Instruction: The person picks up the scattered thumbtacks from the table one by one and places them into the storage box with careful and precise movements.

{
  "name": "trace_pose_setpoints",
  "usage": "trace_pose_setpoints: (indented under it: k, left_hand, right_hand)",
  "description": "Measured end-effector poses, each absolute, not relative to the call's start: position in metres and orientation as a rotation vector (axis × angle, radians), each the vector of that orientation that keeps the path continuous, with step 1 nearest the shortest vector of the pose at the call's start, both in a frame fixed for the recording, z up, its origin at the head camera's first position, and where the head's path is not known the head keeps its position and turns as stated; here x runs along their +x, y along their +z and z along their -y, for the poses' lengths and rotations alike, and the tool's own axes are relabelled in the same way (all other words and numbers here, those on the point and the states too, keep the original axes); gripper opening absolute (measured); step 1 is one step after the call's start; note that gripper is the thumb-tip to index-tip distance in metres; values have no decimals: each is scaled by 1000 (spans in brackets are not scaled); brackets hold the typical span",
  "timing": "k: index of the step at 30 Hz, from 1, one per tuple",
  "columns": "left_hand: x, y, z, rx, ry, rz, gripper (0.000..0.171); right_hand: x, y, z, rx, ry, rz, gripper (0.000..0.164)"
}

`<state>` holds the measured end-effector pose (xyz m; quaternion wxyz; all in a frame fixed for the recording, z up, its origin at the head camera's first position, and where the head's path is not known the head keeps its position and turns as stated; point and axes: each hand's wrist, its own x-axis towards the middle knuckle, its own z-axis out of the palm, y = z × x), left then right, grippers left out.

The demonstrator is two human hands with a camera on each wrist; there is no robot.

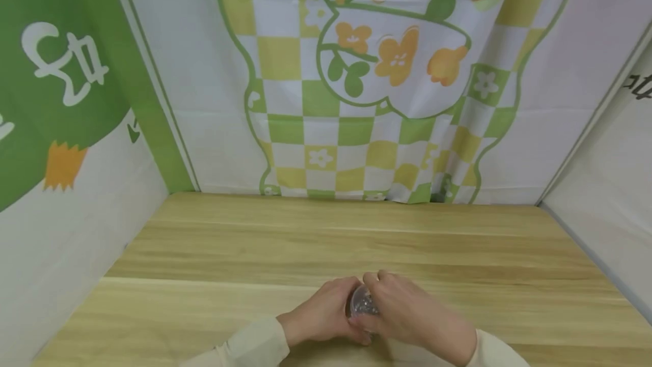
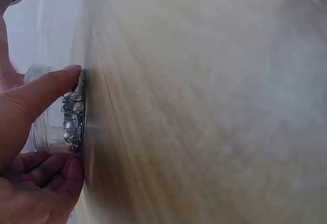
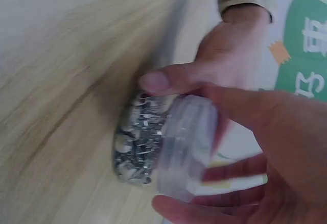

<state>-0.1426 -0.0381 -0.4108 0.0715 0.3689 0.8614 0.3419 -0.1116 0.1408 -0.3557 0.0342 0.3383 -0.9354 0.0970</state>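
A small clear jar (image 1: 364, 301) stands on the table between both hands, near its front side. Silver metal tacks with domed heads and thin pins (image 3: 137, 142) fill its lower part. My left hand (image 1: 326, 311) grips the jar's lower body, with the thumb on one side and the fingers on the other, as the left wrist view shows. Around the translucent lid (image 3: 186, 145) curl the thumb and fingers of my right hand (image 1: 410, 311). In the head view the hands cover much of the jar's sides. The lid appears to sit on the jar.
The wooden table (image 1: 229, 248) spreads around the hands. Behind it hangs a checked, flowered curtain (image 1: 285, 92). A green and white cloth (image 1: 66, 106) borders the left side, and a pale cloth (image 1: 606, 197) the right.
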Motion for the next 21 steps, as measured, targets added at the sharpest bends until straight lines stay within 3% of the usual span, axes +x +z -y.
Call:
trace_pose_setpoints:
  k: [4,10,13,17,21]
  left_hand:
    - [-144,-409,40,1093,1062,-2535,57]
    - [-145,-409,42,1063,1074,-2495,55]
    - [-145,-411,40,1069,1040,-2535,61]
    - [-146,-414,38,1083,1009,-2576,66]
    - [-146,-414,40,1047,1022,-2569,65]
  right_hand:
    - [-117,-359,-136,932,289,2900,53]
    - [-121,-353,-131,871,366,2979,50]
    - [-118,-344,-135,947,320,3062,48]
    - [-114,-337,-141,1093,301,3123,63]
    - [-115,-340,-141,1172,387,3038,53]
